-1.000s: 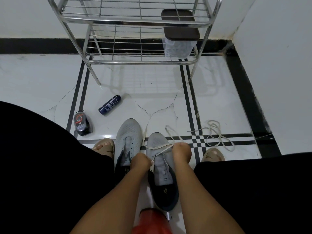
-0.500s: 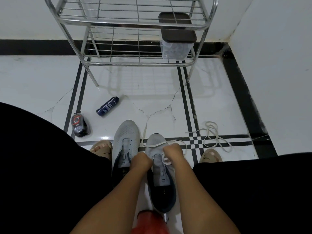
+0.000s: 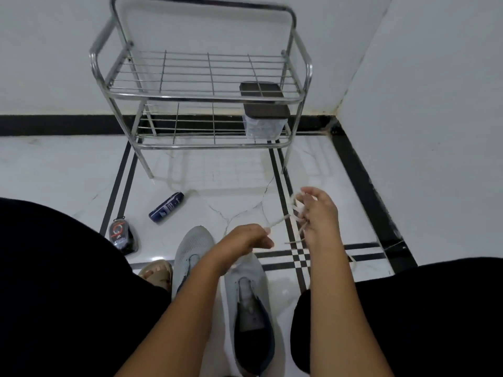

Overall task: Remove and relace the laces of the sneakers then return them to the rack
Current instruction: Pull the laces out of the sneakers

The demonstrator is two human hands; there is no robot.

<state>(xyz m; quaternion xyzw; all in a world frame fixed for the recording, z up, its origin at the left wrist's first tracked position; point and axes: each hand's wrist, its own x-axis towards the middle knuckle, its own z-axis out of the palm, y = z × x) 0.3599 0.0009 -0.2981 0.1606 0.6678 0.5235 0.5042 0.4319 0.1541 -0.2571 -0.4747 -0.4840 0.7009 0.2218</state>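
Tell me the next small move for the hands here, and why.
Probably finish gathering the lace and set it down beside the right sneaker. The left hand pinches one end while the right hand holds the bunched loops above the floor; the sneaker's eyelets look empty, so the lace seems fully out and relacing comes next.

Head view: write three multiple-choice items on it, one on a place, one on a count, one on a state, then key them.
1. Where is the blue can?
A. on the rack
B. lying on the floor
C. inside a sneaker

2. How many grey sneakers show?
A. one
B. two
C. four

3. What is the lace's state?
A. stretched between both hands
B. threaded through eyelets
C. draped over the rack

Key: B, it lies on the tiles before the rack; B, left sneaker beside right sneaker; A, left hand and right hand each hold it.
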